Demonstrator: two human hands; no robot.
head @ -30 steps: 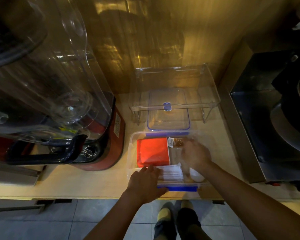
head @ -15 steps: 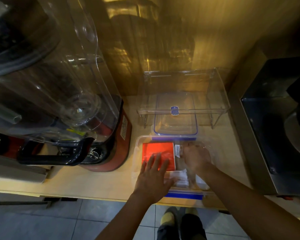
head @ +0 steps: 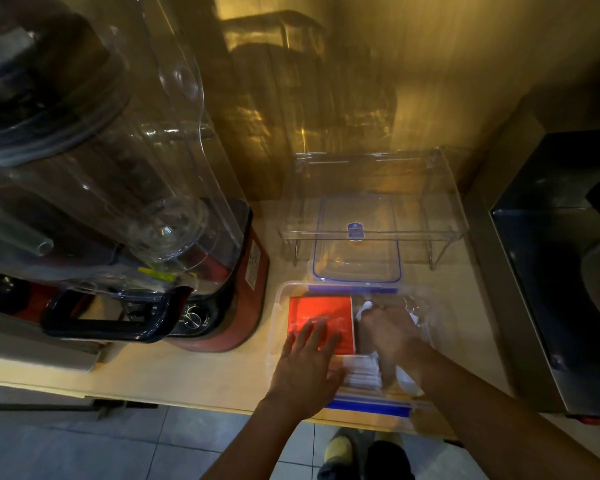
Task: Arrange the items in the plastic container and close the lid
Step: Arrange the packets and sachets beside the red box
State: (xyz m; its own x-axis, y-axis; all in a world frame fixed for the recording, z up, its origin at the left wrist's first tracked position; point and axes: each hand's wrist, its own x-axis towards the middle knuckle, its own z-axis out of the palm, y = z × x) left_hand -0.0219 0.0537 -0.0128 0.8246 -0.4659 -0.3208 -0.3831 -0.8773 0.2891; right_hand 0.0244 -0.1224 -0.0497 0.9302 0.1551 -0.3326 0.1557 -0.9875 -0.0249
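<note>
Left hand (head: 303,370) has slid onto the red packet (head: 321,315), fingers spread flat; right hand (head: 388,332), grip unclear, is tucking items; lid (head: 357,252) is waiting.

Pale wooden counter (head: 194,372) under warm yellow light, backed by a glossy wood-grain wall (head: 413,81) carrying reflections. Red-based blender (head: 229,292) with clear cover stands at left. Clear acrylic riser shelf (head: 444,202) sits against the wall. Dark steel appliance (head: 551,271) at right. Grey tiled floor (head: 84,445) below
</note>
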